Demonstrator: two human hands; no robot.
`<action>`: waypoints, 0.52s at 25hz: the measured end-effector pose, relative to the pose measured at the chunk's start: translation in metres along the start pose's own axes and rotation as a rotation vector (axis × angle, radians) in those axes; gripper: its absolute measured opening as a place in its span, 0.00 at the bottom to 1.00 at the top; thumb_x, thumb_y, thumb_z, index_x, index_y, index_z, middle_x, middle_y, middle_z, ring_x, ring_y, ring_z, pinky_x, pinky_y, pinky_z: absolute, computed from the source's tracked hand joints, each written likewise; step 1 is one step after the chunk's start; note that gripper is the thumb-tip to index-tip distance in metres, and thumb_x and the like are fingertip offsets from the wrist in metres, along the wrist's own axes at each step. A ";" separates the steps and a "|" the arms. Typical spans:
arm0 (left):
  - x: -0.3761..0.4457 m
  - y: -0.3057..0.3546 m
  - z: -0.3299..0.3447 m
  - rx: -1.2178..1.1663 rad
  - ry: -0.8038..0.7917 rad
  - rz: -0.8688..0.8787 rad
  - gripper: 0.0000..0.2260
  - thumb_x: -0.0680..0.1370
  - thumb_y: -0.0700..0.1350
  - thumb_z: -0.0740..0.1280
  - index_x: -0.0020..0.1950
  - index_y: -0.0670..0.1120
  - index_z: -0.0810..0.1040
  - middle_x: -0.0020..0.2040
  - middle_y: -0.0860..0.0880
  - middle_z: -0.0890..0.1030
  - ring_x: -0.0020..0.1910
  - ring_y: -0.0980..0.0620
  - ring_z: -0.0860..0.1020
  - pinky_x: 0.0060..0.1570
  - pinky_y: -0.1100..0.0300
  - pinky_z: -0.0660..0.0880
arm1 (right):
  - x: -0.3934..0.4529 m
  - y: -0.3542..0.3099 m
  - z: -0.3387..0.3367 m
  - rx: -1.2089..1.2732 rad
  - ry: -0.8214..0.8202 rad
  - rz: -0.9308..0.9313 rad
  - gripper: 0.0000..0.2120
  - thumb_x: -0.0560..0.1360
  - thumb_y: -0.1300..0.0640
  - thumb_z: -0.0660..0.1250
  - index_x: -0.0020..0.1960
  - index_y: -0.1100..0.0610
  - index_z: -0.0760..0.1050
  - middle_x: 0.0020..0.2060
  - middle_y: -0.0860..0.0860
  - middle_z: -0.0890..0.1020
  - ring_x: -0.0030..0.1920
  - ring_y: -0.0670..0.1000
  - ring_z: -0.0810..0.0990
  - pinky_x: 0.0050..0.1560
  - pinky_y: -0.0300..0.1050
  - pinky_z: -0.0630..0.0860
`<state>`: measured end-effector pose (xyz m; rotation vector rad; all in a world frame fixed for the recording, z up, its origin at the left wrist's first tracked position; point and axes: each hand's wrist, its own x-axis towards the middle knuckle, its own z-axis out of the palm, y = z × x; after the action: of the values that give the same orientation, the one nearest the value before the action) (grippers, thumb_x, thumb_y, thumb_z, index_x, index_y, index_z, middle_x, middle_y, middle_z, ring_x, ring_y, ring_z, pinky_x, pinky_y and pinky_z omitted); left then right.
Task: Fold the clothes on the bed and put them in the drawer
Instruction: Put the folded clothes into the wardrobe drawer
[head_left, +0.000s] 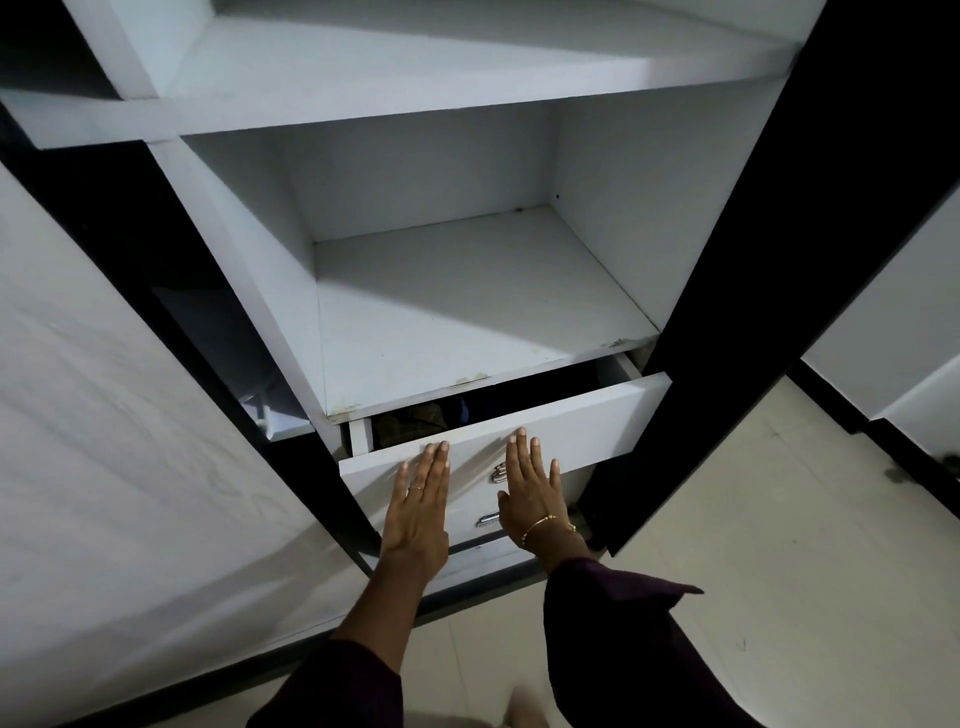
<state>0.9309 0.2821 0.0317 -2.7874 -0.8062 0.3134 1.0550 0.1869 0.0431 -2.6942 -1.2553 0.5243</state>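
risk: drawer (571, 421) may jam or skew if the flat push is uneven; clothes (415, 418) near the rim could snag; fingertips close to the gap | left hand (418, 506) released, fingers straight on the drawer front | right hand (530, 493) likewise, just beside 2 handles (493, 496) | contents: dark clothes just beyond the left fingertips, detail too dim | shelf (467, 312) above the hands

No readable text anywhere (no labels, brands or numbers).

Inside the drawer (498, 431) the clothes (415, 418) sit mostly hidden in shadow; the right hand (530, 493) covers part of the handles (493, 496).
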 end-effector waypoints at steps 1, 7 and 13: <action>0.004 -0.004 -0.002 -0.022 -0.021 0.020 0.42 0.78 0.55 0.59 0.71 0.40 0.28 0.69 0.41 0.24 0.68 0.43 0.26 0.70 0.47 0.32 | 0.005 -0.003 0.000 0.029 -0.005 0.002 0.34 0.80 0.56 0.53 0.75 0.60 0.34 0.75 0.56 0.35 0.75 0.55 0.36 0.73 0.54 0.38; 0.015 -0.038 0.009 0.082 -0.099 -0.010 0.44 0.77 0.58 0.59 0.71 0.39 0.29 0.67 0.41 0.22 0.67 0.42 0.26 0.69 0.46 0.31 | 0.044 -0.013 -0.003 0.161 -0.062 0.008 0.39 0.77 0.59 0.58 0.75 0.59 0.33 0.74 0.55 0.33 0.75 0.56 0.35 0.73 0.56 0.39; 0.034 -0.039 0.019 0.012 -0.141 -0.109 0.45 0.77 0.61 0.57 0.68 0.37 0.26 0.64 0.39 0.21 0.65 0.40 0.24 0.69 0.47 0.31 | 0.069 -0.007 0.006 0.080 -0.068 -0.001 0.40 0.76 0.60 0.59 0.76 0.56 0.33 0.74 0.51 0.31 0.75 0.57 0.35 0.73 0.59 0.41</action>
<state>0.9347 0.3352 0.0194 -2.7215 -0.9803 0.4979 1.0887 0.2438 0.0212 -2.6307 -1.2239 0.6570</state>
